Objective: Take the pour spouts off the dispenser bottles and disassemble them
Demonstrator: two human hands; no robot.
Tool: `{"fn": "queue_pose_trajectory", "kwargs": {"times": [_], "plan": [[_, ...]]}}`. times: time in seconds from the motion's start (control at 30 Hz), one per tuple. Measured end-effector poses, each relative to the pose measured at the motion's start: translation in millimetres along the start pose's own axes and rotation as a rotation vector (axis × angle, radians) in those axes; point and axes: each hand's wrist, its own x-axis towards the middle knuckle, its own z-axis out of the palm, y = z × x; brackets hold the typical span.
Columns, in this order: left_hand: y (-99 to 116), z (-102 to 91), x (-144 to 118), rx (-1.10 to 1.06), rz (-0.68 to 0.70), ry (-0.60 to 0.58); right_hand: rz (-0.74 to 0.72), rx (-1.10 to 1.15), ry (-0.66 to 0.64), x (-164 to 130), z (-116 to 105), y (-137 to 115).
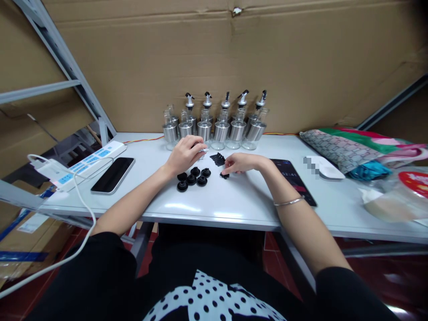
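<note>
My left hand (187, 154) is over the table with its fingers curled around a small silvery piece (203, 151), mostly hidden by the hand. Several black round stoppers (191, 179) lie just in front of it. My right hand (241, 163) is low on the table, its fingertips pinched at a small black part (224, 175); how firmly it is held is hard to see. Beside those fingers, a row of slim black pieces (218, 158) lies on the tabletop. Behind both hands stand glass bottles with steel sleeves (221, 133), the back ones topped with silver-and-black pourer spouts (225, 102).
A white table (214, 209) carries a phone (113, 175) and power strip (90, 165) at left. To the right are a phone with a timer (294, 180), a white mouse (329, 169), a patterned fabric bag (354, 149) and a tape roll (388, 205). Cardboard (214, 58) walls the back.
</note>
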Motion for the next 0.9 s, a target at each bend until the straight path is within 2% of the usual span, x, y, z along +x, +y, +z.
{"fn": "queue_pose_trajectory", "kwargs": {"times": [0.1, 0.33, 0.63, 0.9], "plan": [[0, 0.0, 0, 0.003, 0.008, 0.012, -0.008, 0.004, 0.004, 0, -1, 1], [0, -0.3, 0, -0.047, -0.05, -0.051, 0.004, 0.014, -0.004, -4, -3, 0], [0, -2.1, 2, -0.055, -0.079, -0.06, -0.025, 0.06, -0.015, -5, -8, 18], [1, -4.0, 1, -0.05, -0.077, -0.031, -0.044, 0.065, 0.003, -4, -8, 18]]}}
